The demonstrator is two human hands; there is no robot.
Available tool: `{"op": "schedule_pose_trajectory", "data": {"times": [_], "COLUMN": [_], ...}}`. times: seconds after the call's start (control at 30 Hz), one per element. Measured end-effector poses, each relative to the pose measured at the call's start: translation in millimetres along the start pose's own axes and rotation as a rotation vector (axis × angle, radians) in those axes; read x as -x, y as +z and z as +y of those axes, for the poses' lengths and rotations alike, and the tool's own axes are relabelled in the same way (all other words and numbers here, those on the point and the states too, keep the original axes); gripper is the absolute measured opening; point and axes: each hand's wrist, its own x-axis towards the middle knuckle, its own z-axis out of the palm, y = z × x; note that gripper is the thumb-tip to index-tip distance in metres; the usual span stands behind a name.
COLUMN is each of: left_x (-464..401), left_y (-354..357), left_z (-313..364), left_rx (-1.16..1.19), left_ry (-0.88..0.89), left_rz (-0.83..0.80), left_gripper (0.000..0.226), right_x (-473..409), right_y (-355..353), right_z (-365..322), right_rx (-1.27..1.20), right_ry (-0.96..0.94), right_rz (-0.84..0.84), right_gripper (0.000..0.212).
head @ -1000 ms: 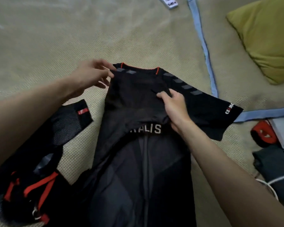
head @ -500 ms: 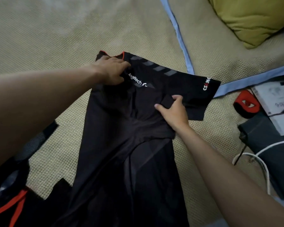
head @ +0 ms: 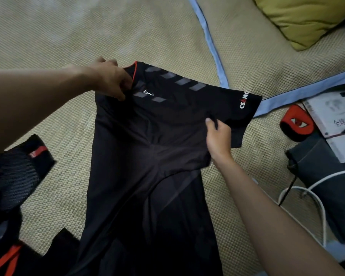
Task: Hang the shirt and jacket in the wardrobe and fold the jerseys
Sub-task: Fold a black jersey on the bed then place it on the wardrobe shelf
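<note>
At the far left, a second black garment (head: 12,176) with mesh fabric and red trim is lying crumpled on the woven beige mat (head: 58,46), its sleeve reaching toward the middle. Just right of it, the person's left hand (head: 110,80) is pinching the black jersey (head: 147,156) at the collar end, fingers curled tight round a bunch of cloth beside the red collar edge. The jersey is lying spread lengthwise on the mat, collar away from the person and hem running off the lower edge of the view; its left side is folded in over the body, and grey chevron stripes are running across the shoulder. White lettering is showing partly near the left hand and on the right sleeve. Further right, the right hand (head: 218,136) is gripping a fold of the jersey just below that sleeve, thumb on top of the cloth, fingers tucked under it. Beyond the sleeve, a light blue border strip (head: 213,46) is crossing the mat. An olive pillow (head: 307,18) is sitting at the upper right. At the right edge, a red and black object (head: 296,122), white boxes (head: 331,112), a dark grey bundle (head: 327,186) and a white cable (head: 311,198) are lying close together.
</note>
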Motion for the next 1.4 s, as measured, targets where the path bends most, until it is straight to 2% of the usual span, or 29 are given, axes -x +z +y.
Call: {"op": "schedule_pose_trajectory", "data": {"times": [0.07, 0.1, 0.17, 0.27, 0.37, 0.43, 0.57, 0.63, 0.8, 1.0, 1.13, 1.2, 1.4], "left_x": [-3, -4, -7, -11, -22, -32, -48, -57, -60, -55, -60, -64, -63], "left_y": [0, -1, -4, -18, -35, -45, -45, -35, -26, -35, -39, -37, -15], "left_z": [-2, -3, -5, -7, 1, 10, 13, 3, -17, -26, -14, -4, 13], "left_rx": [0.087, 0.142, 0.227, 0.333, 0.428, 0.494, 0.346, 0.356, 0.561, 0.645, 0.813, 0.848, 0.652], "left_ry": [0.007, 0.021, 0.054, 0.049, 0.017, 0.01, -0.109, -0.201, -0.249, -0.223, -0.219, -0.234, -0.235], "left_rz": [-0.03, -0.031, 0.02, 0.138, 0.223, 0.245, 0.098, 0.061, 0.039, -0.061, 0.125, 0.161, 0.273], "left_gripper": [0.023, 0.021, 0.013, 0.017, 0.022, 0.027, 0.049, 0.049, 0.022, 0.019, 0.028, 0.028, 0.037], "right_x": [-4, -6, -8, -16, -43, -63, -77, -76, -61, -62, -67, -67, -55], "right_y": [-1, -1, 0, -4, -23, -40, -57, -56, -45, -54, -64, -66, -64], "right_z": [-3, -3, -1, -8, -28, -39, -28, -15, -2, 3, 11, 15, 20], "right_rx": [-0.161, -0.153, -0.035, 0.151, 0.168, 0.143, 0.3, 0.345, 0.163, 0.098, 0.125, 0.145, 0.052], "right_ry": [0.137, 0.147, 0.092, -0.059, -0.168, -0.149, -0.115, -0.144, -0.15, -0.136, -0.127, -0.098, 0.01], "right_rz": [0.016, 0.015, 0.018, 0.079, 0.175, 0.202, 0.06, 0.045, 0.153, 0.319, 0.364, 0.358, 0.309], "right_gripper": [0.031, 0.035, 0.041, 0.044, 0.042, 0.043, 0.043, 0.044, 0.038, 0.035, 0.03, 0.028, 0.037]}}
